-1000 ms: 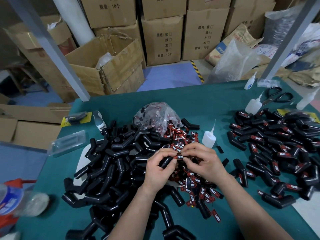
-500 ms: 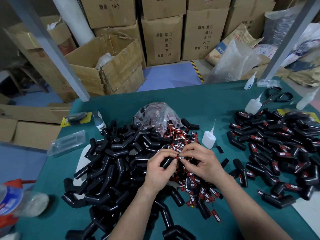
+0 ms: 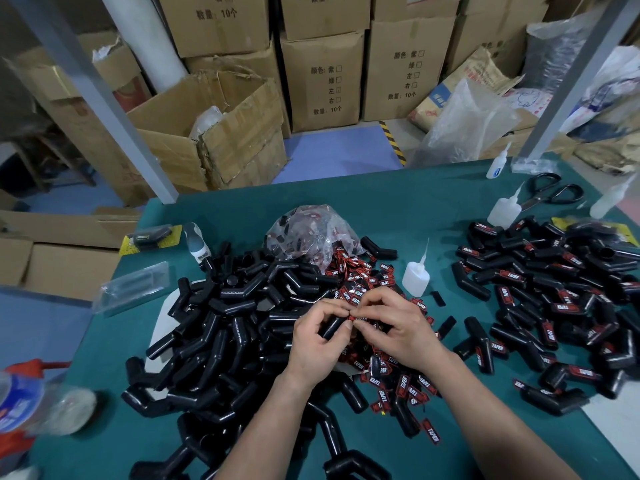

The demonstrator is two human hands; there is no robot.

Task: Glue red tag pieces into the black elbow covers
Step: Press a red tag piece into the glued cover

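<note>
The green table [image 3: 398, 202] runs to a far edge before stacked cartons, with a bare strip along that edge. The heap of plain black elbow covers [image 3: 225, 323] fills the left half almost to the near edge; the tagged covers [image 3: 554, 289] crowd the right side. Between them lies a narrow open lane, where a glue bottle [image 3: 415, 277] stands upright. At the middle, loose red tags [image 3: 360, 271] spill from a clear bag [image 3: 308, 230].

Both forearms enter from the near edge and meet above the tags. The left hand [image 3: 318, 344] has its fingers curled round one black cover [image 3: 330, 327], held tilted. The right hand [image 3: 394, 327] pinches a red tag [image 3: 353, 318] between thumb and forefinger at that cover's upper end, its other fingers arched.
</note>
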